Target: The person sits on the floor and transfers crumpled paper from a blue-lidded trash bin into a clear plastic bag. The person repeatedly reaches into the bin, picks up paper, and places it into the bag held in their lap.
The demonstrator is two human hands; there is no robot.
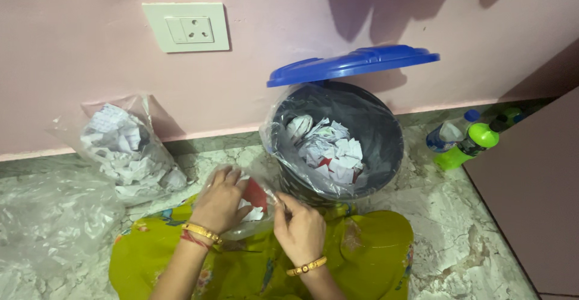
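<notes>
My left hand (220, 202) and my right hand (300, 230) both grip a small clear plastic bag (253, 206) with white and red paper scraps inside, held over my lap just in front of a dark round bin (386, 149). The bin is lined with clear plastic and holds crumpled white paper (332, 149). Its blue lid (353, 63) stands raised behind it. Both wrists wear gold bangles.
A clear bag stuffed with crumpled paper (129, 152) leans on the pink wall at left, with loose empty plastic (54, 221) beside it. Green and blue bottles (467, 140) stand right of the bin. A brown panel (537, 197) fills the right. A wall socket (187, 27) sits above.
</notes>
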